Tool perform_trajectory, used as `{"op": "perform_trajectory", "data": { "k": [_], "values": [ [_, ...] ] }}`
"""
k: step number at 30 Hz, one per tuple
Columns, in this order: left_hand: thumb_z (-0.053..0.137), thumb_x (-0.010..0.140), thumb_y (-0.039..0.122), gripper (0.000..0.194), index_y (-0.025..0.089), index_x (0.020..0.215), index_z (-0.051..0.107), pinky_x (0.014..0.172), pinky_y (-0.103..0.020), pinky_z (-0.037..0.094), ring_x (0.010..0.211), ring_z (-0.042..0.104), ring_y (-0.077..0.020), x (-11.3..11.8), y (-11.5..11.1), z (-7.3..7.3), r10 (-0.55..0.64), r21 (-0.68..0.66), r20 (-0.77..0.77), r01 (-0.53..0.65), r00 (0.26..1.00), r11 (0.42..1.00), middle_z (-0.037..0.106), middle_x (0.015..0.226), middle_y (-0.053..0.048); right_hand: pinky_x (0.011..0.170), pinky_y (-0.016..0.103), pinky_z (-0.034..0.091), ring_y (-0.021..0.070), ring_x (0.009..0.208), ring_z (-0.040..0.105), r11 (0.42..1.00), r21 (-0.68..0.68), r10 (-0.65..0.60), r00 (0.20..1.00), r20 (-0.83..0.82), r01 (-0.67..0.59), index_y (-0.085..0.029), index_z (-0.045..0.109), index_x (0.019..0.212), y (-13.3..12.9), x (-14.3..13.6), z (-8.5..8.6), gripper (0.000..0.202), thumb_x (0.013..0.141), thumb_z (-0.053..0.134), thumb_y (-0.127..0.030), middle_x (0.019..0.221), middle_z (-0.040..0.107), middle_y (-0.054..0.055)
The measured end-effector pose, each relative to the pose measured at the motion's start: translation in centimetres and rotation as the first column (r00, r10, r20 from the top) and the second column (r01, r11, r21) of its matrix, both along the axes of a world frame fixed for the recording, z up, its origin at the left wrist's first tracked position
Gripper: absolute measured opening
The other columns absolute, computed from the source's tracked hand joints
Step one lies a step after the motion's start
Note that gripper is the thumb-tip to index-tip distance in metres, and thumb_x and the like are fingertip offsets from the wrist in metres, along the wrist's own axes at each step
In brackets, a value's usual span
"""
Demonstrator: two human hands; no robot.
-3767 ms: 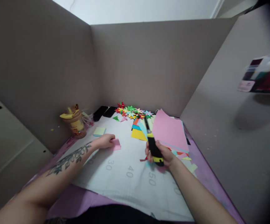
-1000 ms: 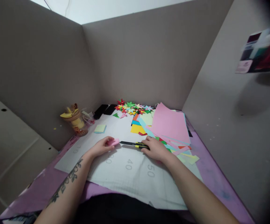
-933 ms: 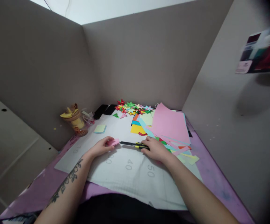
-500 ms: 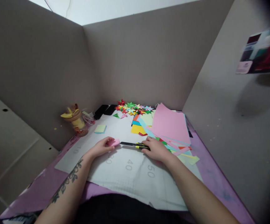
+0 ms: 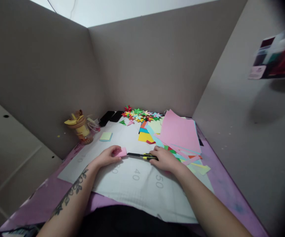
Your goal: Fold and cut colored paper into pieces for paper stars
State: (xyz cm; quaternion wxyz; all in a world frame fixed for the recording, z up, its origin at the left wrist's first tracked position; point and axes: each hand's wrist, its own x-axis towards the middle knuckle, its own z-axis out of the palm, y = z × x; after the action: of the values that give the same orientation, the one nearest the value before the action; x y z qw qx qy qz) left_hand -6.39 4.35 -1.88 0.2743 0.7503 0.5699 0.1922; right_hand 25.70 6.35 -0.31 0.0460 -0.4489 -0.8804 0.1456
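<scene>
My left hand (image 5: pixel 109 155) pinches a small pink paper piece (image 5: pixel 121 152) between thumb and fingers, just over the white sheet (image 5: pixel 130 191). In my right hand (image 5: pixel 164 158) is a black and yellow utility knife (image 5: pixel 142 156). Its dark blade points left, and the tip is close to the right edge of the pink paper; whether they touch, I cannot tell. A small stack of pale green and blue squares (image 5: pixel 106 136) lies beyond my left hand.
Folded paper stars (image 5: pixel 138 115) are heaped at the back. Pink sheets (image 5: pixel 180 131) and coloured scraps (image 5: pixel 194 164) lie at the right. Two black phones (image 5: pixel 107 118) and a yellow-brown cup (image 5: pixel 82 130) stand or lie at the back left. Grey panels (image 5: pixel 147 65) surround the table.
The knife has tilted slightly, its blade tip now a little lower. The pink paper has turned slightly in my left hand. Both hands have stayed nearly in place.
</scene>
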Motion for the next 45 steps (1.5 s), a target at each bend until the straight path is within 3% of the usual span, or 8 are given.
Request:
{"op": "perform_trajectory", "data": {
  "k": [3,7,13,19,23,28,32,45],
  "values": [
    [0.056,0.076,0.041,0.035,0.018,0.101,0.062,0.093,-0.031,0.041,0.107,0.054,-0.0224,0.1,0.1,0.0,-0.043,0.023,0.001,0.043,0.999,0.999,0.056,0.122,-0.008,0.069,0.027,0.033,0.0203,0.091,0.051,1.000,0.010,0.024,0.999,0.034,-0.024,-0.021,0.064,0.102,0.0,-0.1,0.0,0.030,0.082,0.051,-0.039,0.099,0.054,0.008],
    [0.044,0.082,0.032,0.028,0.019,0.096,0.064,0.088,-0.030,0.043,0.098,0.057,-0.0198,0.4,0.6,0.0,-0.040,0.061,-0.052,0.043,0.998,0.997,0.061,0.110,-0.008,0.071,0.028,0.033,0.0215,0.092,0.050,0.998,0.046,0.038,0.997,0.068,-0.042,-0.020,0.064,0.103,-0.2,-0.5,-0.2,0.030,0.082,0.051,-0.039,0.099,0.055,0.008],
    [0.052,0.072,0.023,0.024,0.020,0.089,0.069,0.071,-0.026,0.044,0.077,0.056,-0.0172,0.8,1.9,0.6,-0.039,0.052,-0.187,0.049,0.982,0.997,0.060,0.088,-0.004,0.071,0.030,0.034,0.0230,0.094,0.049,0.992,0.090,0.083,0.991,0.104,-0.092,-0.026,0.056,0.118,-0.3,-2.1,-0.5,0.037,0.083,0.049,-0.037,0.103,0.054,0.008],
    [0.052,0.070,0.021,0.029,0.022,0.094,0.070,0.070,-0.024,0.043,0.078,0.057,-0.0173,1.1,3.3,0.6,-0.049,0.004,-0.221,0.052,0.974,0.999,0.061,0.091,-0.005,0.078,0.032,0.036,0.0236,0.096,0.048,0.977,0.112,0.165,0.978,0.126,-0.179,-0.028,0.047,0.130,-0.2,-3.8,-0.2,0.044,0.086,0.043,-0.032,0.106,0.053,0.009],
    [0.047,0.074,0.019,0.030,0.021,0.095,0.068,0.065,-0.023,0.043,0.075,0.059,-0.0161,1.9,3.9,0.7,-0.035,-0.069,-0.333,0.013,0.942,0.998,0.066,0.089,-0.003,0.080,0.032,0.036,0.0231,0.097,0.046,0.973,0.110,0.188,0.973,0.132,-0.203,-0.027,0.045,0.131,-0.1,-4.6,0.1,0.045,0.086,0.043,-0.032,0.109,0.052,0.010],
    [0.050,0.071,0.020,0.025,0.020,0.088,0.069,0.062,-0.027,0.041,0.073,0.060,-0.0202,3.3,4.3,1.6,0.016,-0.040,-0.463,-0.040,0.886,0.998,0.066,0.091,-0.008,0.078,0.032,0.036,0.0236,0.096,0.046,0.968,0.131,0.197,0.972,0.129,-0.213,-0.026,0.044,0.132,-0.1,-5.0,-0.2,0.046,0.086,0.042,-0.033,0.108,0.052,0.010],
    [0.052,0.067,0.015,0.022,0.018,0.081,0.068,0.063,-0.028,0.041,0.074,0.060,-0.0230,4.1,4.5,2.1,-0.021,-0.074,-0.524,-0.022,0.851,0.997,0.067,0.082,-0.009,0.078,0.033,0.037,0.0240,0.096,0.046,0.968,0.144,0.190,0.974,0.123,-0.207,-0.026,0.045,0.132,-0.1,-5.0,-0.4,0.046,0.086,0.043,-0.034,0.107,0.053,0.010],
    [0.049,0.073,0.023,0.020,0.016,0.083,0.065,0.060,-0.026,0.041,0.075,0.060,-0.0208,4.3,4.8,1.0,0.010,-0.080,-0.545,-0.064,0.839,0.995,0.068,0.086,-0.010,0.079,0.034,0.037,0.0254,0.101,0.046,0.974,0.124,0.174,0.975,0.137,-0.192,-0.022,0.046,0.129,-0.8,-5.1,-0.5,0.043,0.087,0.044,-0.031,0.114,0.052,0.013]
  ]
}}
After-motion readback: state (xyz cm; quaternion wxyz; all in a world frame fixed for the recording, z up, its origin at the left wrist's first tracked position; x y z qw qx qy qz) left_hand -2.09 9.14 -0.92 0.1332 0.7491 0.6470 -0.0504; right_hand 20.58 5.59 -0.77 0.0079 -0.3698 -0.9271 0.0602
